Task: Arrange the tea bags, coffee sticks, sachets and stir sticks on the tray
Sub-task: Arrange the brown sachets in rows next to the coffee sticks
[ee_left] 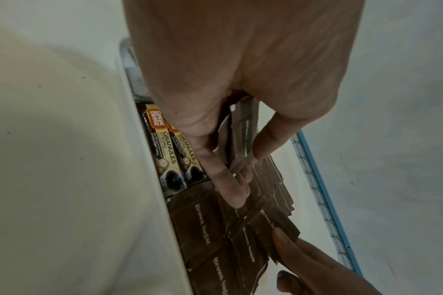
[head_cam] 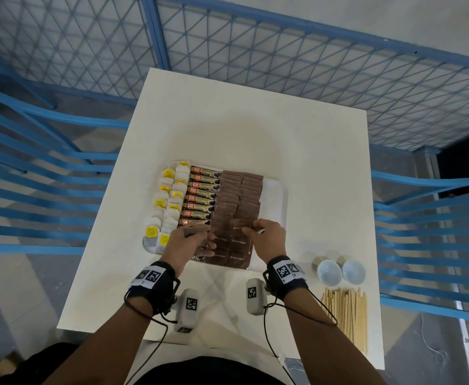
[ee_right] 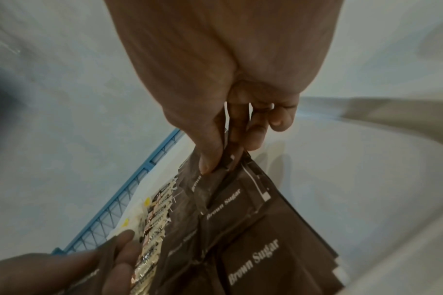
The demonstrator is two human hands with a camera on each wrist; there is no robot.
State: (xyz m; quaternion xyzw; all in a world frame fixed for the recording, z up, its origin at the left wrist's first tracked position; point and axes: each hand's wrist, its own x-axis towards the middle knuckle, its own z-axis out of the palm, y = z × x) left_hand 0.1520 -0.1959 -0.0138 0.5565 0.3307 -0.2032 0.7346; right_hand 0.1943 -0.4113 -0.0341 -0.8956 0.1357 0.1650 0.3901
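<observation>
A white tray (head_cam: 276, 195) on the table carries tea bags (head_cam: 169, 201) with yellow tags at its left, coffee sticks (head_cam: 202, 198) beside them, and two columns of brown sugar sachets (head_cam: 241, 195). My left hand (head_cam: 184, 241) holds a small stack of brown sachets (ee_left: 236, 139) over the tray's near left part. My right hand (head_cam: 266, 237) pinches one brown sugar sachet (ee_right: 230, 191) by its edge, just above the right column. Wooden stir sticks (head_cam: 345, 312) lie on the table at the near right, outside the tray.
Two small white bowls (head_cam: 338, 270) and some glass cups stand right of the tray, beyond the stir sticks. A bare strip of tray (head_cam: 272, 190) shows right of the sachets. Blue mesh fencing and blue chairs surround the white table (head_cam: 227, 120).
</observation>
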